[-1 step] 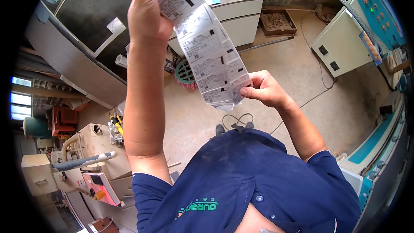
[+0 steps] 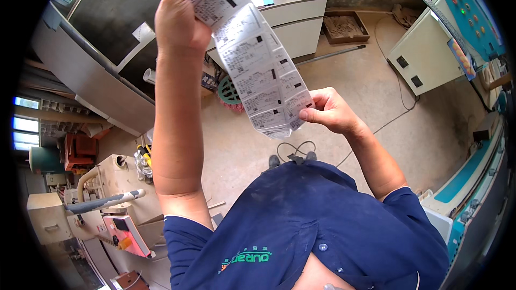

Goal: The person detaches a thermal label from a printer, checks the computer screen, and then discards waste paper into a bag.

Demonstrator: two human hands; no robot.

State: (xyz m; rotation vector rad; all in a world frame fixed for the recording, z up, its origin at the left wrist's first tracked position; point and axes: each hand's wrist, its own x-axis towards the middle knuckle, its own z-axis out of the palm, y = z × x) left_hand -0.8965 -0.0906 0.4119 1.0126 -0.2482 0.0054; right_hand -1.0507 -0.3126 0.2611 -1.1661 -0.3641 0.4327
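- While the left hand (image 2: 180, 19) grips the upper left edge of the label strip (image 2: 255, 64), that margin seems a sound hold.
- Between both hands, above the floor (image 2: 371, 86), the strip slants; it should handle light, limp, slick and easily creased.
- The right hand (image 2: 330, 111) pinches the lower right edge; gentle pressure there should suffice.

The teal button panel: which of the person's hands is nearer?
Right. The right hand holds the lower end of the paper strip, left of the teal button panel; the left hand holds its upper part, farther left.
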